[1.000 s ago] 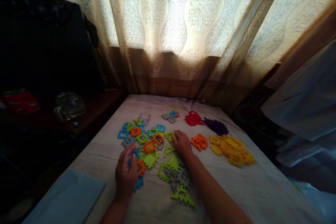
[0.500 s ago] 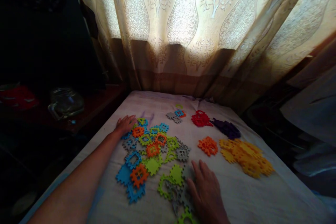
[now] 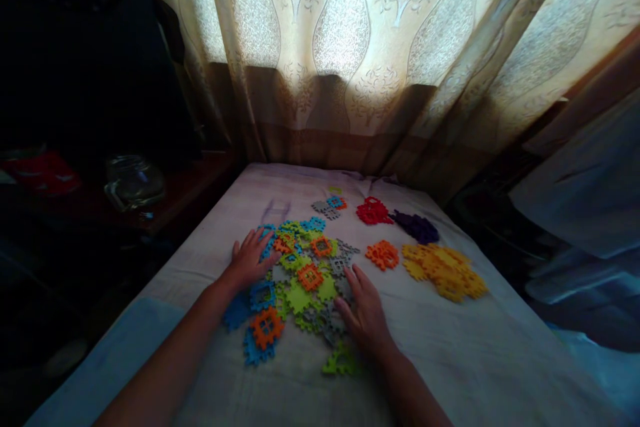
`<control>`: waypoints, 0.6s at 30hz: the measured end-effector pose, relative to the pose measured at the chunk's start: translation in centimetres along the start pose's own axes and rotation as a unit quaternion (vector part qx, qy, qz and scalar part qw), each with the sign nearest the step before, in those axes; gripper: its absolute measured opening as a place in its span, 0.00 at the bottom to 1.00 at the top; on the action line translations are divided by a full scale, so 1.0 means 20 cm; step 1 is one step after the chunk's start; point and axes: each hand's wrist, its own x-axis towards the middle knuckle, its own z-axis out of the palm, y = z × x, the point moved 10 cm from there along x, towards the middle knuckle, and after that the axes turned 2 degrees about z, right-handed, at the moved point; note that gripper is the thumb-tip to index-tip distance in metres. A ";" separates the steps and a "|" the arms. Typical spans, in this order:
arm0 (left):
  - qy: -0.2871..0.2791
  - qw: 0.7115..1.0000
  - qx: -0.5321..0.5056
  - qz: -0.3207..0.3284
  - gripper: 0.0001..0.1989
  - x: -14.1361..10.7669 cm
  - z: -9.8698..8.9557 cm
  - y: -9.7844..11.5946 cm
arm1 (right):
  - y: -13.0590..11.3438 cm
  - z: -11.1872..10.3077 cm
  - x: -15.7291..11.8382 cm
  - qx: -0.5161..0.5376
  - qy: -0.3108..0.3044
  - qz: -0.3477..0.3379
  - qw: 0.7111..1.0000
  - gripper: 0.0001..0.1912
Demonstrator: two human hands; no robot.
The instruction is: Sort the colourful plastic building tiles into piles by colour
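Note:
A mixed pile of flat, notched plastic pieces in green, blue, orange and grey lies between my hands, with a green piece near its middle. My left hand rests against the pile's left side, fingers spread, touching blue pieces. At the right side, my right hand lies with fingers apart beside grey pieces. Neither hand grips anything. An orange window-shaped piece sits on blue ones at the near left. A loose green piece is just below my right hand.
Sorted heaps lie on the sheet-covered surface: red, purple, orange and yellow. A small grey and blue group is farther back. A glass jar stands at left; a curtain hangs behind.
My left hand has moved inward against the pile, and my right hand has moved up and left. The mixed pieces are bunched closer together. The camera view has shifted slightly.

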 end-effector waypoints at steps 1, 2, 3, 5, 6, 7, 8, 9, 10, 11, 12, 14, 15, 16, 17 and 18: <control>0.009 1.000 0.005 0.002 0.34 -0.10 0.01 0.00 | -0.03 -0.01 -0.07 0.004 -0.013 -0.038 0.999 0.36; 0.018 1.000 0.012 0.012 0.36 -0.20 0.02 0.01 | -0.07 -0.01 -0.14 0.003 -0.033 -0.076 0.997 0.40; 0.023 0.999 0.019 0.027 0.39 -0.29 0.04 0.03 | -0.10 0.00 -0.20 -0.002 -0.060 -0.107 0.992 0.43; 0.033 0.998 0.036 0.050 0.45 -0.45 0.09 0.09 | -0.15 0.02 -0.27 -0.017 -0.110 -0.129 0.985 0.47; 0.038 0.997 0.045 0.059 0.46 -0.50 0.10 0.12 | -0.16 0.03 -0.27 -0.026 -0.126 -0.122 0.984 0.47; 0.041 0.996 0.048 0.061 0.45 -0.53 0.12 0.16 | -0.17 0.04 -0.25 -0.032 -0.134 -0.108 0.985 0.46; 0.046 0.996 0.049 0.057 0.44 -0.54 0.13 0.19 | -0.17 0.05 -0.21 -0.036 -0.134 -0.094 0.986 0.45; 0.052 0.996 0.046 0.052 0.41 -0.54 0.13 0.22 | -0.19 0.06 -0.17 -0.036 -0.129 -0.084 0.987 0.43; 0.059 0.996 0.039 0.047 0.38 -0.52 0.12 0.24 | -0.21 0.06 -0.12 -0.032 -0.119 -0.081 0.989 0.42; 0.069 0.996 0.029 0.042 0.36 -0.49 0.10 0.27 | -0.22 0.06 -0.08 -0.024 -0.102 -0.080 0.991 0.41; 0.085 0.995 0.016 0.039 0.34 -0.47 0.08 0.28 | -0.24 0.05 -0.03 -0.013 -0.081 -0.079 0.994 0.38; 0.137 0.990 -0.014 0.034 0.29 -0.43 0.00 0.28 | -0.25 0.01 0.04 0.010 -0.030 -0.068 0.997 0.31; 0.173 0.984 -0.030 0.029 0.26 -0.41 -0.05 0.26 | -0.25 -0.01 0.07 0.019 -0.009 -0.058 0.998 0.27; 0.211 0.976 -0.049 0.023 0.24 -0.41 -0.10 0.23 | -0.25 -0.03 0.10 0.024 0.005 -0.046 0.999 0.24; 0.249 0.966 -0.070 0.014 0.23 -0.41 -0.14 0.19 | -0.25 -0.05 0.13 0.025 0.011 -0.034 0.999 0.22; 0.282 0.955 -0.096 -0.002 0.22 -0.41 -0.18 0.14 | -0.26 -0.05 0.16 0.022 0.009 -0.021 0.999 0.21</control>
